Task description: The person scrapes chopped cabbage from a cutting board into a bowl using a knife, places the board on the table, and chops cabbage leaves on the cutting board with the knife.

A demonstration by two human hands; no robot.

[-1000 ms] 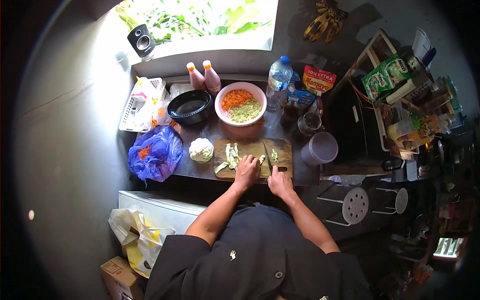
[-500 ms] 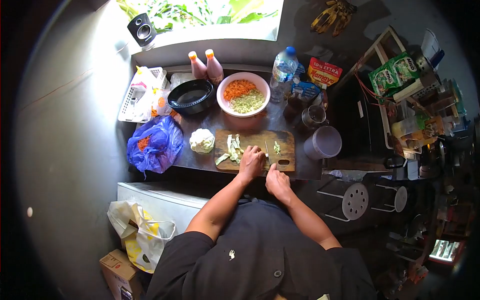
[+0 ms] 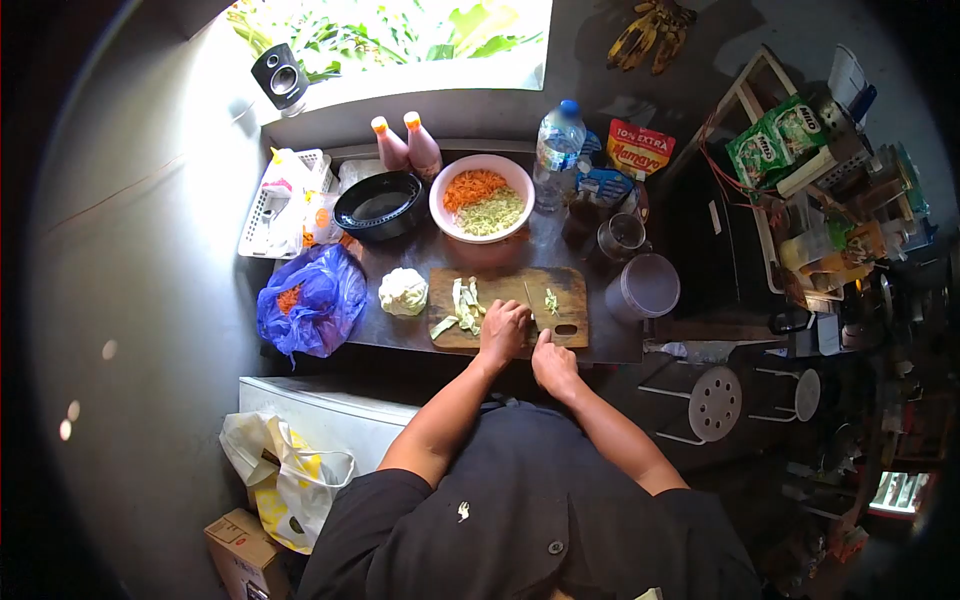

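At six o'clock on the cutting board (image 3: 573, 300), left hand (image 3: 505, 328) rested with fingers curled and bunched together, just left of the knife (image 3: 529, 297); whatever they pinned was hidden, cannot tell. Right hand (image 3: 554, 364) had its fingers clamped on the knife handle, blade pointing roughly to twelve. Step in hand looked like slicing pale leaf strips (image 3: 467, 302), loose on the board toward ten o'clock; small cut pieces (image 3: 551, 301) lay across the blade, at about one. A further cut seemed to call for fingertips tucked back from the edge and the strip held flat. Cabbage (image 3: 403, 292) sat on the table (image 3: 400, 262) at nine o'clock, just beside the board. Bowl (image 3: 483, 160) stood past it at twelve, with orange shreds (image 3: 475, 187) and pale green shreds (image 3: 490, 212) inside. Blue bag (image 3: 338, 300) at nine, farther out; lidded tub (image 3: 643, 287) at three.
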